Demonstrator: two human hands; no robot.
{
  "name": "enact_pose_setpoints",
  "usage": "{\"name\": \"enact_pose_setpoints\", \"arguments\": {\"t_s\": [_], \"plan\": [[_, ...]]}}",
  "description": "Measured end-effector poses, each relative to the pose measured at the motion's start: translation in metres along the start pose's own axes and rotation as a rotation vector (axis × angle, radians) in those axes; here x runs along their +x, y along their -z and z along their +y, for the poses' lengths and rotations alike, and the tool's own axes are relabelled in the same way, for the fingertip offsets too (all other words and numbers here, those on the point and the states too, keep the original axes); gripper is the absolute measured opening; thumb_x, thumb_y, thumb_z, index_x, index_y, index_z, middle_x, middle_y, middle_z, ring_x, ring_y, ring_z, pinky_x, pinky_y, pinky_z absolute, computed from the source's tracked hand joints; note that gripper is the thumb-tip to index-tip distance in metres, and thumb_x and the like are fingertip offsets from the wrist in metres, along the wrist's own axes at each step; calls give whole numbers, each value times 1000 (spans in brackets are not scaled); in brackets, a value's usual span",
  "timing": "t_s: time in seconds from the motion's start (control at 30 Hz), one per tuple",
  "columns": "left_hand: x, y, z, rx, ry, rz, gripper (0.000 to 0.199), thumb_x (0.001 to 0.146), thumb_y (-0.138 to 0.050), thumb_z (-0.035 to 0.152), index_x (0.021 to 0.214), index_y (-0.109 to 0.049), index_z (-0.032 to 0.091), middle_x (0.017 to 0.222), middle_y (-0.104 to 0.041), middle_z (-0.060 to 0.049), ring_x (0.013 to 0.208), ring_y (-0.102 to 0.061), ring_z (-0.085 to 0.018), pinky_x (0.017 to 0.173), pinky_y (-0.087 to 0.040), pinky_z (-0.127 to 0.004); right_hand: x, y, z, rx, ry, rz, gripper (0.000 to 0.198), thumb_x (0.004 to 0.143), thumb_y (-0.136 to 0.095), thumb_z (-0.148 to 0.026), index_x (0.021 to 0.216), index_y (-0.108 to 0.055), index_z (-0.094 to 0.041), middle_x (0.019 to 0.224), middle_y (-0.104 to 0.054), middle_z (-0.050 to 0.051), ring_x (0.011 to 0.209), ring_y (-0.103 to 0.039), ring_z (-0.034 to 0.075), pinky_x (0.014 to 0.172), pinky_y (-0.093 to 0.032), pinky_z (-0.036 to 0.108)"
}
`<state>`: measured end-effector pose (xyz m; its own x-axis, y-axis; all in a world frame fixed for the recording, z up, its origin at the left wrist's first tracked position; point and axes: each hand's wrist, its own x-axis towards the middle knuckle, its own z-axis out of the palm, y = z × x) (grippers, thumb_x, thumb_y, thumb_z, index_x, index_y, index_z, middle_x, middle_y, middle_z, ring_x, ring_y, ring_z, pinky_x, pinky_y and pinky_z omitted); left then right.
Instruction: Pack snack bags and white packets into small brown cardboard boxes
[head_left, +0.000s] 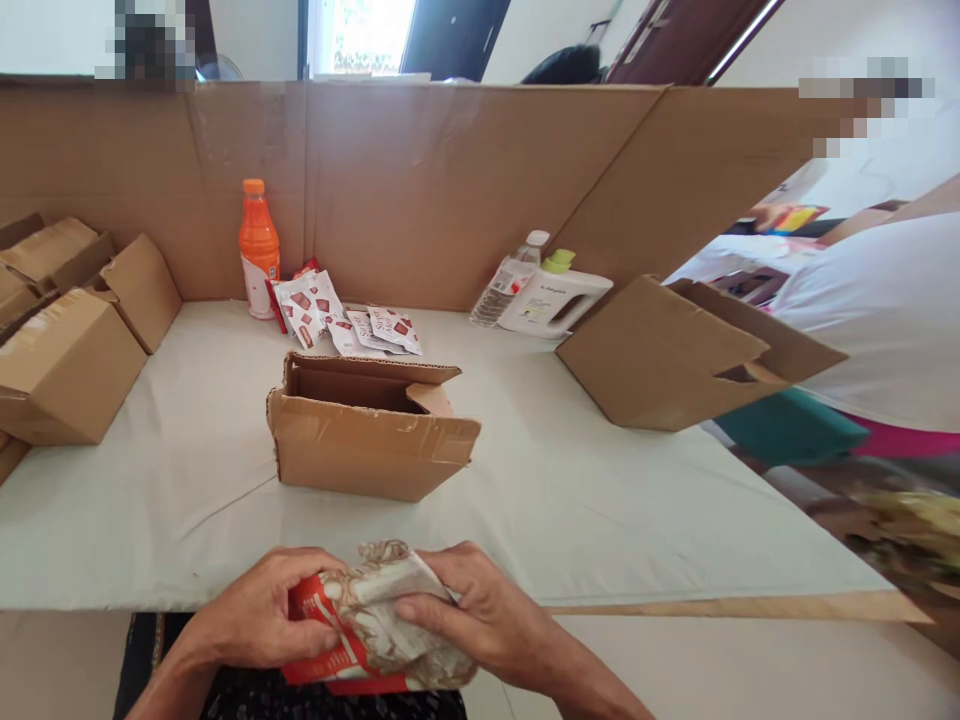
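Note:
Both hands are at the table's near edge, over my lap. My left hand [274,610] is closed round the left end of a red packet with white print [349,645]. My right hand [472,610] pinches a crumpled whitish wrap with brown patches [409,620], thumb on top. The wrap lies against the red packet; I cannot tell whether the two are one piece. Just beyond the hands stands a small open cardboard box [367,450], its top flaps up. Its inside is mostly in shadow.
Behind the box lie several white-and-red sachets [367,330] and an orange drink bottle [259,250]. A clear bottle [510,280] leans by a white jug [555,300]. Cardboard boxes [75,350] stand left, another open box [667,360] right. A cardboard wall [450,190] closes the back. A person [885,310] is beyond, right.

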<state>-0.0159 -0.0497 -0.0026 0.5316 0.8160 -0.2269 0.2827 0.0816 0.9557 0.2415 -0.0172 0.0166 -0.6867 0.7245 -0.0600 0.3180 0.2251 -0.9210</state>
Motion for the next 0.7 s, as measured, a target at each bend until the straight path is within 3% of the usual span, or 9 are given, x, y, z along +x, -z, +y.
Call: {"name": "enact_pose_setpoints", "arguments": {"t_s": [0.1, 0.2, 0.3, 0.4, 0.5, 0.6, 0.7], "plan": [[-8, 7, 4, -258, -24, 91, 49, 75, -76, 43, 118, -67, 22, 100, -72, -4, 81, -64, -20, 70, -52, -26, 0, 14, -4, 141, 67, 112, 44, 95, -56, -54, 76, -71, -18, 60, -61, 0, 50, -52, 12, 47, -42, 21], [-13, 13, 14, -378, -151, 190, 68, 73, -80, 59, 128, -63, 23, 112, -72, -8, 96, -68, -26, 86, -55, -35, -3, 35, -10, 138, 119, 328, 42, 91, -63, -57, 78, -77, -19, 62, -67, 4, 51, -59, 16, 44, -47, 24], [-7, 18, 35, -208, -224, 272, 54, 80, -79, 49, 124, -67, 21, 115, -72, -9, 104, -68, -27, 96, -53, -37, -1, 55, -18, 12, 199, 518, 37, 89, -69, -52, 71, -79, -22, 56, -67, 4, 47, -59, 17, 42, -49, 26], [8, 30, 60, 30, -340, 430, 32, 87, -71, 31, 117, -70, 20, 105, -73, -6, 93, -68, -21, 85, -55, -30, 10, 72, -30, -102, 362, 671, 26, 86, -74, -47, 74, -81, -25, 63, -73, 2, 53, -66, 19, 48, -55, 27], [29, 52, 87, 196, -493, 569, 27, 86, -67, 21, 113, -68, 23, 99, -73, -3, 83, -67, -17, 76, -54, -26, 30, 88, -41, -154, 520, 754, 14, 84, -78, -41, 82, -83, -28, 74, -78, 0, 63, -71, 19, 57, -60, 28], [51, 74, 113, 295, -557, 614, 29, 83, -67, 20, 111, -68, 26, 95, -73, 1, 82, -65, -17, 75, -53, -28, 52, 106, -44, -114, 537, 861, 10, 83, -80, -38, 83, -82, -28, 76, -78, -2, 71, -73, 20, 64, -62, 30], [70, 90, 133, 371, -584, 605, 25, 83, -67, 20, 107, -69, 27, 102, -74, 1, 94, -67, -19, 87, -53, -31, 72, 121, -44, -26, 524, 908, 12, 83, -80, -39, 91, -82, -30, 87, -80, -2, 84, -74, 22, 74, -63, 33]]}}
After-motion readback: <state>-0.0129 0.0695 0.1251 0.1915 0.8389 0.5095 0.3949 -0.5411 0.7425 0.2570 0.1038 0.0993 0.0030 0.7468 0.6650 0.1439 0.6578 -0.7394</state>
